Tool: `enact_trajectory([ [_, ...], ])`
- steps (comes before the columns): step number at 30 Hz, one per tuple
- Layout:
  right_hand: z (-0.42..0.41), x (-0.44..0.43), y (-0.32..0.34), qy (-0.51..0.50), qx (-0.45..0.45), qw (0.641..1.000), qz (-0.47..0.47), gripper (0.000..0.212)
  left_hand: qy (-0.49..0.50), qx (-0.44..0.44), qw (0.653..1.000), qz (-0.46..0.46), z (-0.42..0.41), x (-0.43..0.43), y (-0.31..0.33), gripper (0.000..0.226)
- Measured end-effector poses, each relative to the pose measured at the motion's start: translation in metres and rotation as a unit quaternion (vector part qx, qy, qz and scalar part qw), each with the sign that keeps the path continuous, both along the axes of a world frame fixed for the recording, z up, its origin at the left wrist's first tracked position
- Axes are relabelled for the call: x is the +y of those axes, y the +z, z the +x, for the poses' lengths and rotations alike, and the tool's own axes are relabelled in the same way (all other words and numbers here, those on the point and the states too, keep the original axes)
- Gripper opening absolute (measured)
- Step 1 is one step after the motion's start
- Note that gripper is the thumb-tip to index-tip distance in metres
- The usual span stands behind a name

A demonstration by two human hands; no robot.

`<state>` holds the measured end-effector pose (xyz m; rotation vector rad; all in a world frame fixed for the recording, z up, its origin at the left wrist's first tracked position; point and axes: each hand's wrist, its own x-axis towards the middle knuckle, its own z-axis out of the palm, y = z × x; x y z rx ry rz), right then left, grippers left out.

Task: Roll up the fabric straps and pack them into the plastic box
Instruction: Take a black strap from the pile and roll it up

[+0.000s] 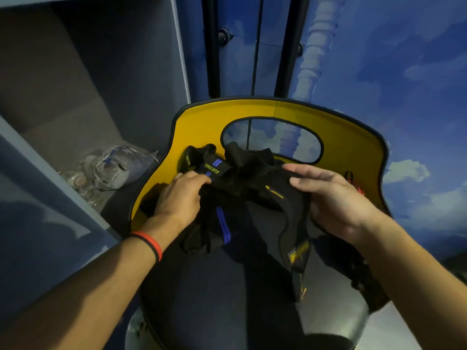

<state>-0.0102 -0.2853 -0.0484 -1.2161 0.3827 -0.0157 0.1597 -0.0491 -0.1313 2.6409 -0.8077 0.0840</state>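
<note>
A tangled heap of black fabric straps lies on a dark chair seat. One strap has blue stripes and a label reading XUEYING. Another black strap with a yellow label hangs toward me. My left hand grips the left side of the heap near the blue-striped strap. On the right side of the heap, my right hand holds the edge of the yellow-labelled strap, fingers curled over it. No plastic box is clearly in view.
The chair has a yellow backrest with an oval cut-out. To the left, a grey shelf holds crumpled clear plastic bags. Behind is a blue wall painted with clouds and two black vertical bars.
</note>
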Motion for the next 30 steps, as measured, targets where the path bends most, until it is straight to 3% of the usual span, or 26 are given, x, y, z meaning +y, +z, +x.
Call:
enact_trajectory([
  [8, -0.047, -0.007, 0.04, -0.11, -0.133, 0.979, 0.105, 0.043, 0.044, -0.172, 0.978, -0.111, 0.017, -0.011, 0.049, 0.037],
  [12, -0.059, -0.006, 0.043, -0.102, -0.128, 0.98, 0.109, 0.04, 0.018, -0.191, 0.981, -0.016, 0.025, -0.002, 0.035, 0.033],
  [14, -0.059, -0.005, 0.034, -0.079, -0.063, 0.993, 0.06, 0.042, -0.017, -0.11, 0.989, 0.094, 0.023, 0.003, 0.017, 0.031],
  [15, -0.058, -0.005, 0.029, -0.067, -0.022, 0.997, 0.038, 0.043, -0.034, -0.029, 0.987, 0.156, 0.019, 0.005, 0.008, 0.032],
  [17, -0.058, -0.003, 0.02, -0.052, 0.052, 0.997, 0.018, 0.044, -0.112, 0.164, 0.941, 0.273, 0.008, 0.013, -0.008, 0.03],
  [19, -0.06, 0.0, 0.013, -0.047, 0.1, 0.994, 0.011, 0.049, -0.162, 0.289, 0.89, 0.314, -0.002, 0.022, -0.015, 0.031],
  [22, -0.059, 0.0, 0.009, -0.052, 0.116, 0.992, 0.013, 0.042, -0.151, 0.339, 0.889, 0.267, -0.006, 0.023, -0.001, 0.023],
  [25, -0.055, -0.001, 0.006, -0.056, 0.11, 0.992, 0.03, 0.033, -0.179, 0.251, 0.925, 0.223, -0.017, 0.01, 0.021, 0.01],
  [27, -0.052, 0.0, 0.004, -0.065, 0.089, 0.991, 0.077, 0.036, -0.205, 0.243, 0.942, 0.111, -0.039, -0.004, 0.032, 0.008],
  [28, -0.051, 0.001, 0.003, -0.069, 0.077, 0.989, 0.101, 0.038, -0.222, 0.282, 0.932, 0.047, -0.052, -0.012, 0.038, 0.009],
  [30, -0.047, 0.004, 0.001, -0.085, 0.054, 0.986, 0.135, 0.044, -0.251, 0.427, 0.866, -0.072, -0.082, -0.026, 0.048, 0.023],
])
